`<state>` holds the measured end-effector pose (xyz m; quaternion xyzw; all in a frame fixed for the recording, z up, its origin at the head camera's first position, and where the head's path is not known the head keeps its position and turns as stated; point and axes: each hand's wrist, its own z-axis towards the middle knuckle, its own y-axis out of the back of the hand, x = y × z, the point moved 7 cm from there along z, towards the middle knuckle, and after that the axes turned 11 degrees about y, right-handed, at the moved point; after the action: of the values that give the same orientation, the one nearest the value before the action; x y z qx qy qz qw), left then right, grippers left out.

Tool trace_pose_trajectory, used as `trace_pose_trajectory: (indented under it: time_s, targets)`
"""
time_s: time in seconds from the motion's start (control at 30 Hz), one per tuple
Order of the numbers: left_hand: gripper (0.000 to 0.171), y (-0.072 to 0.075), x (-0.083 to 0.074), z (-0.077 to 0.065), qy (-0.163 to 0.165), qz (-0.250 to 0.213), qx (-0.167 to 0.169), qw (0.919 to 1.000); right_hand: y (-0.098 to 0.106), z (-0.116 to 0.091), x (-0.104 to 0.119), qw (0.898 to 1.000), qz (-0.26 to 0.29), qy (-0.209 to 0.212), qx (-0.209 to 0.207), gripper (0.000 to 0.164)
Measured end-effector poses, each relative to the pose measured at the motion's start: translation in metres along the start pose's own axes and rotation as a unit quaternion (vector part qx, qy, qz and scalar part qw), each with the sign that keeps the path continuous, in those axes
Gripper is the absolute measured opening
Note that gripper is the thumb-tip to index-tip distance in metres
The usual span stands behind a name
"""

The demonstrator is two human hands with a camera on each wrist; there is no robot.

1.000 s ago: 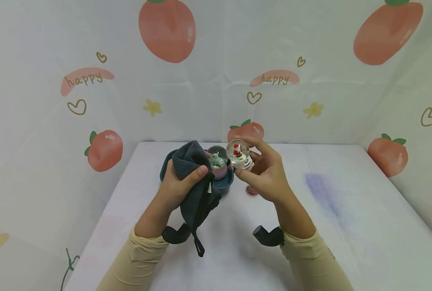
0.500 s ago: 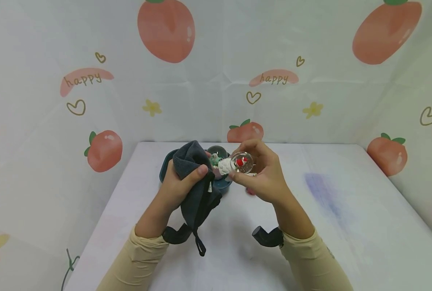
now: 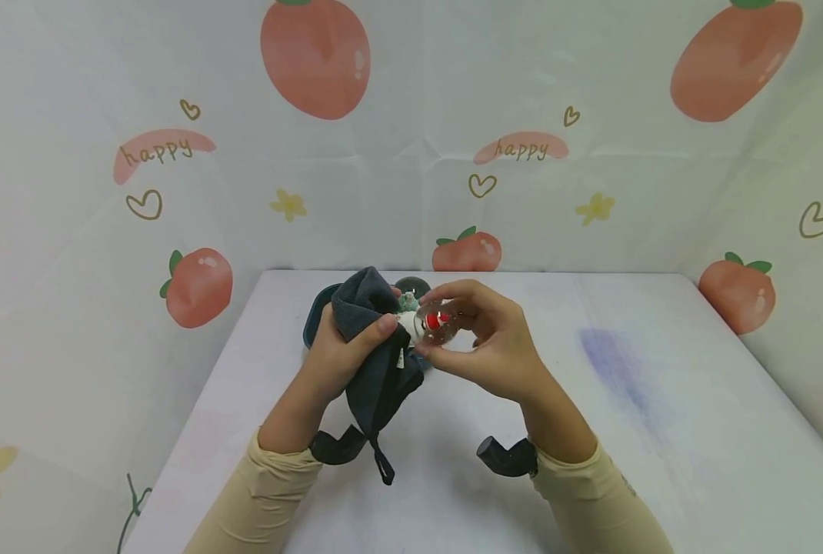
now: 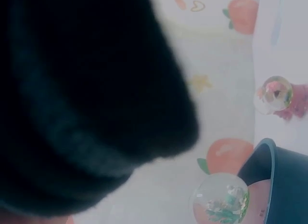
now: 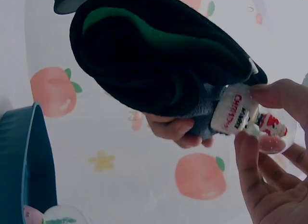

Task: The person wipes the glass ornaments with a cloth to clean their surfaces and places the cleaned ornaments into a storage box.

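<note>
My left hand [image 3: 328, 350] grips a dark blue-grey cloth [image 3: 377, 373], bunched with its thumb on top and a loop hanging down. In my right hand [image 3: 498, 342] is a small Santa snow globe [image 3: 434, 322], tipped on its side and pinched between thumb and fingers. Its white base [image 5: 232, 111], with Christmas lettering, meets the cloth's folds, which cover its far end. Behind the cloth, a blue tub [image 3: 311, 319] is partly hidden. It holds a second snow globe [image 4: 221, 202], pink-based with green and white figures inside.
A third snow globe [image 4: 275, 95] with a reddish-pink base stands on the white table [image 3: 661, 400] beside the tub; my right hand hides it in the head view. A printed curtain [image 3: 411, 138] hangs behind the table. Each wrist carries a black camera mount [image 3: 508, 456].
My right hand has turned the Santa snow globe from upright onto its side and moved it left, bringing its base to the cloth. My left hand has stayed nearly still.
</note>
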<state>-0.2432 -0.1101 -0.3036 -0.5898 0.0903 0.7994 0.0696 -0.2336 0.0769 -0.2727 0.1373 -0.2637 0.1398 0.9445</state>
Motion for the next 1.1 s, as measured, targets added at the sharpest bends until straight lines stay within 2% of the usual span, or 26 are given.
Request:
trace_pose_trajectory:
  time_s: [0.17, 0.3, 0.43, 0.53, 0.7, 0.83, 1.1]
  targets:
    - [0.075, -0.003, 0.001, 0.001, 0.001, -0.008, 0.012, 0.9999, -0.005, 0.001, 0.004, 0.999, 0.012, 0.033, 0.008, 0.057]
    - [0.074, -0.007, 0.003, 0.0, 0.002, 0.009, 0.024, 0.9997, -0.002, 0.0, 0.003, 0.999, -0.038, 0.034, -0.007, 0.054]
    - [0.07, -0.01, 0.007, -0.001, 0.022, 0.03, 0.027, 0.9989, 0.001, -0.002, -0.001, 0.996, -0.083, 0.031, -0.013, 0.054]
    - [0.066, -0.009, 0.007, -0.001, 0.026, 0.043, 0.016, 0.9986, 0.001, -0.003, -0.003, 0.996, -0.081, 0.031, -0.011, 0.055]
    - [0.06, -0.002, 0.002, -0.001, 0.003, 0.045, 0.001, 0.999, -0.002, -0.002, -0.003, 0.998, -0.053, 0.026, 0.011, 0.057]
    - [0.056, 0.001, 0.001, -0.001, 0.005, 0.044, -0.009, 0.999, -0.003, -0.001, -0.002, 0.999, -0.028, 0.002, 0.03, 0.052]
    - [0.043, -0.002, 0.001, 0.001, -0.003, 0.067, -0.007, 0.9977, 0.003, -0.005, -0.01, 0.993, -0.077, -0.09, 0.002, 0.02]
